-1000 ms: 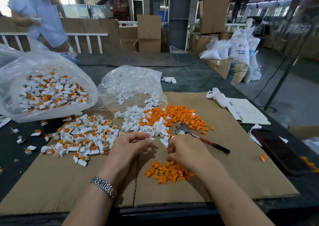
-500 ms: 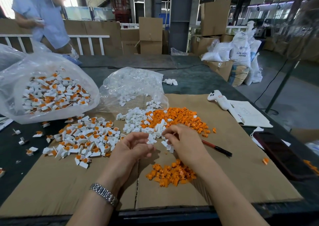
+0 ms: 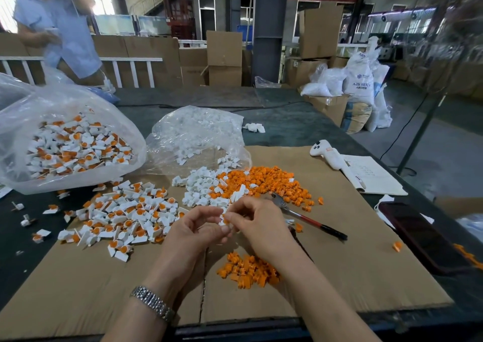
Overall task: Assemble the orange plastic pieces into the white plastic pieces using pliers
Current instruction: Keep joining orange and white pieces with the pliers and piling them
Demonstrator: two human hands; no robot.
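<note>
Right hand [image 3: 257, 224] is back from the pile, meeting left hand [image 3: 194, 228]; both pinch a white piece [image 3: 226, 221] with orange showing. Pliers [image 3: 300, 212] lie unused on the desk; press-fit comes next.

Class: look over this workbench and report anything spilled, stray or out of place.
A few pieces have strayed off the cardboard sheet: assembled white-and-orange pieces lie on the dark table at the left, and loose orange pieces sit at the right edge beyond the phone. The pliers lie unused.
</note>
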